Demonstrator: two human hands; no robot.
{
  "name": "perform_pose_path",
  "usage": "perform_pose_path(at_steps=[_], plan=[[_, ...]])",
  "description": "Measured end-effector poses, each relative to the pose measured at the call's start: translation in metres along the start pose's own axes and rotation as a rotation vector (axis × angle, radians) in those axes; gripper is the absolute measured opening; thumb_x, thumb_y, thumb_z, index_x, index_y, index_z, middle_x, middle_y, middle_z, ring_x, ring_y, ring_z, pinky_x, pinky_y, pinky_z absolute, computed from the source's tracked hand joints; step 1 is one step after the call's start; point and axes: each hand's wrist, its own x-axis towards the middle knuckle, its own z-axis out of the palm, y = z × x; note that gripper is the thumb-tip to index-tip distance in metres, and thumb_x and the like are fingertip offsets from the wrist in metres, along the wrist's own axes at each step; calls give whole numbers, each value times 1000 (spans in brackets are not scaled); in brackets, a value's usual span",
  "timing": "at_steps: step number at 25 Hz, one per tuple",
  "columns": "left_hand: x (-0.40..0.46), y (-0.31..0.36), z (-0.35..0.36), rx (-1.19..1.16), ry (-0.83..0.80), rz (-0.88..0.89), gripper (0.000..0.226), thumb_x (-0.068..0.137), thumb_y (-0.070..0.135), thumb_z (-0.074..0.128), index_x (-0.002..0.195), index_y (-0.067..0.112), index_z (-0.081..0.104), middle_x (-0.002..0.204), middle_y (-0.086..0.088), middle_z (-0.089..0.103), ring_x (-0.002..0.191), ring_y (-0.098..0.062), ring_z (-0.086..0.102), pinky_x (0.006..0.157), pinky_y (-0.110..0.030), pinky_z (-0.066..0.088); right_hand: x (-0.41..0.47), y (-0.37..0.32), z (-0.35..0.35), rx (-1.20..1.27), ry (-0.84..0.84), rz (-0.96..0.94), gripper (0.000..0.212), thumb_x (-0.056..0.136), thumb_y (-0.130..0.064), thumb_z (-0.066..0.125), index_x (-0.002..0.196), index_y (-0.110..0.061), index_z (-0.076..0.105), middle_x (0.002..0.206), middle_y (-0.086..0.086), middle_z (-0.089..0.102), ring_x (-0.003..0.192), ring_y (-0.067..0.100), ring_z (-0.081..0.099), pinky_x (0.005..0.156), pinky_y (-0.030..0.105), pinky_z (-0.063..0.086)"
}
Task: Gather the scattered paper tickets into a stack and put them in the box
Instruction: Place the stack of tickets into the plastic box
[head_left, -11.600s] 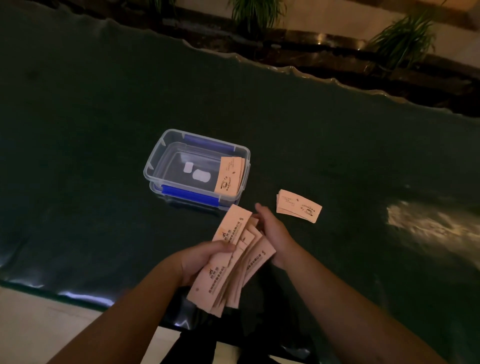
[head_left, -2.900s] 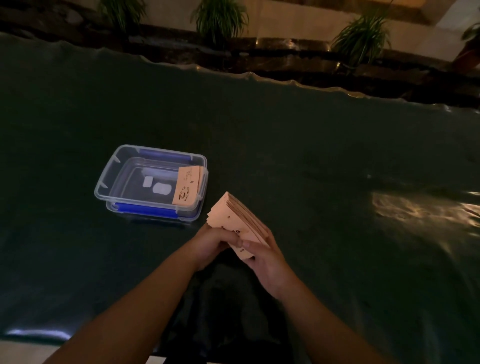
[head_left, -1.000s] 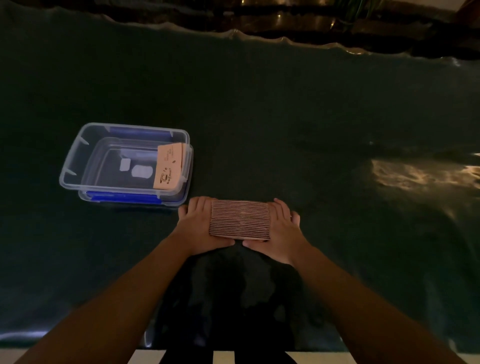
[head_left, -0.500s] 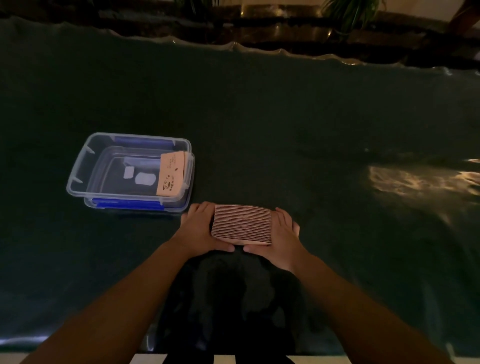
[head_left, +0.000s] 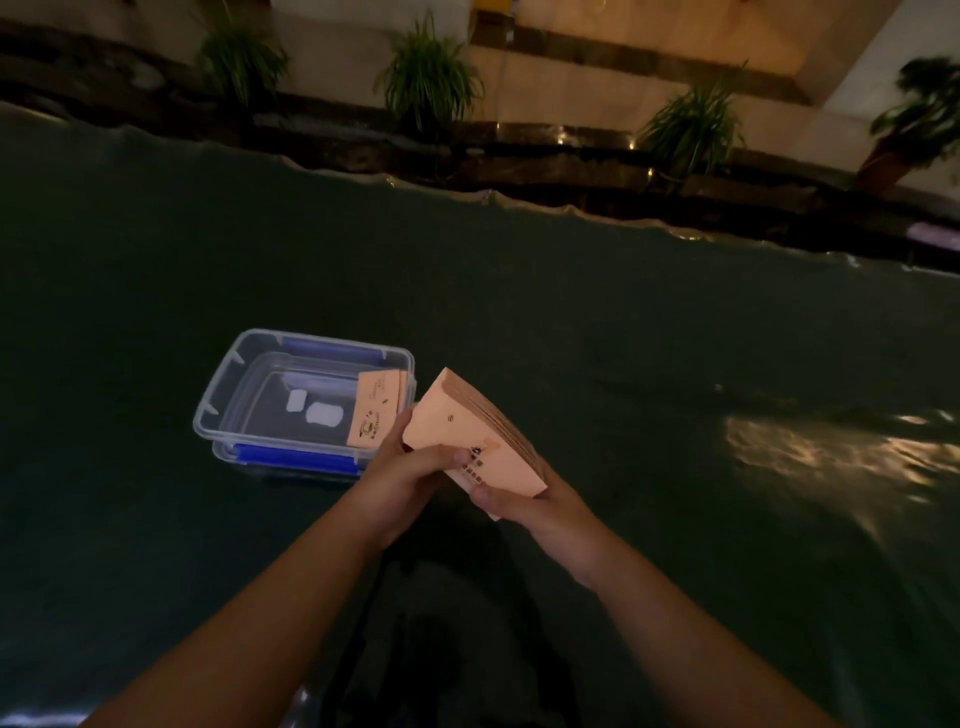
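A thick stack of peach paper tickets (head_left: 467, 431) is held tilted above the dark table, its printed face toward me. My left hand (head_left: 402, 475) grips its near left edge with the thumb on top. My right hand (head_left: 524, 501) holds it from below at the near right corner. Just left of the stack stands a clear plastic box (head_left: 228, 395) with blue clips. A smaller bunch of tickets in the box (head_left: 375, 410) leans against its right wall.
The table wears a dark green cloth (head_left: 623, 338) with a wavy far edge. A bright reflection (head_left: 810, 441) lies on it at the right. Potted plants (head_left: 428, 78) stand beyond the table.
The stack was standing on edge on the table, squeezed between both hands. Now both hands have lifted it and tilted it face up, closer to the box.
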Motion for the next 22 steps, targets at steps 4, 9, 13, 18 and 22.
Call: perform_pose_path(at_steps=[4, 9, 13, 18, 22], plan=[[-9, 39, -29, 75, 111, -2, 68, 69, 23, 80, 133, 21, 57, 114, -10, 78, 116, -34, 71, 91, -49, 60, 4, -46, 28, -50, 34, -50, 96, 72, -51, 91, 152, -41, 39, 142, -10, 62, 126, 10, 66, 75, 17, 62], [-19, 70, -76, 89, 175, -29, 68, 66, 29, 88, 128, 25, 61, 117, -10, 78, 115, -33, 72, 94, -53, 58, 41, -81, 90, -58, -17, -11, 74, 83, -38, 87, 148, -40, 51, 131, 1, 74, 116, 20, 76, 99, 49, 64], [-25, 83, -121, 14, 164, -62, 75, 73, 32, 87, 141, 20, 56, 131, -15, 72, 121, -36, 69, 102, -56, 55, 79, -76, 145, 170, 23, 79, 48, 91, -32, 82, 135, -36, 63, 122, 1, 81, 108, 22, 81, 97, 53, 65], [-9, 92, -164, 39, 237, -146, 44, 91, 22, 71, 134, 24, 61, 126, -15, 73, 117, -35, 70, 101, -55, 55, 124, -70, 190, 121, 49, 138, 36, 93, -42, 77, 126, -44, 65, 125, -2, 78, 113, 23, 76, 101, 54, 62], [20, 91, -187, 97, 270, -208, 32, 92, 23, 70, 122, 30, 63, 121, -11, 73, 112, -31, 71, 90, -49, 60, 159, -72, 208, 5, 65, 180, 53, 93, -50, 66, 144, -41, 55, 129, -1, 72, 117, 25, 70, 105, 56, 58]])
